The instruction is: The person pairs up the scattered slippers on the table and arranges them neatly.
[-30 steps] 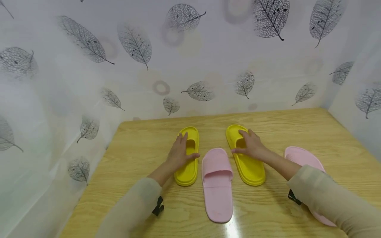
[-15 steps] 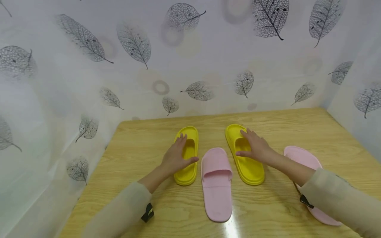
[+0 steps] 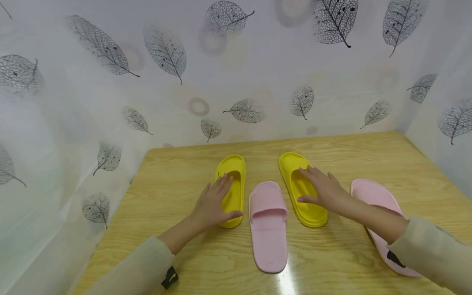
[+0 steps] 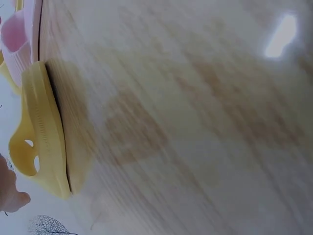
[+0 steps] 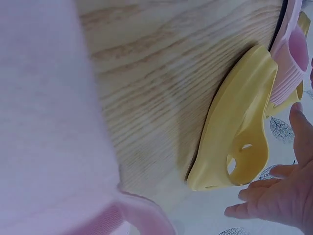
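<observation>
Two yellow slippers lie on the wooden table, toes toward the back. Over the left yellow slipper (image 3: pixel 233 164) hovers my left hand (image 3: pixel 211 205), fingers spread and holding nothing. My right hand (image 3: pixel 326 190), also spread and empty, is above the right yellow slipper (image 3: pixel 311 213). In the right wrist view the fingers (image 5: pixel 259 196) stand apart from that slipper. Between the yellow pair lies a pink slipper (image 3: pixel 269 246), set nearer the front. A second pink slipper (image 3: pixel 374 192) lies at the right, partly hidden under my right forearm and sleeve.
The wooden table (image 3: pixel 177 172) meets a pale leaf-patterned covering (image 3: pixel 258 61) at its back and along both sides. A black strap piece (image 3: pixel 170 277) hangs by my left sleeve.
Both hands have drawn back toward me from the yellow slippers, the left moving down and left, the right moving down and right. All the slippers stay where they were.
</observation>
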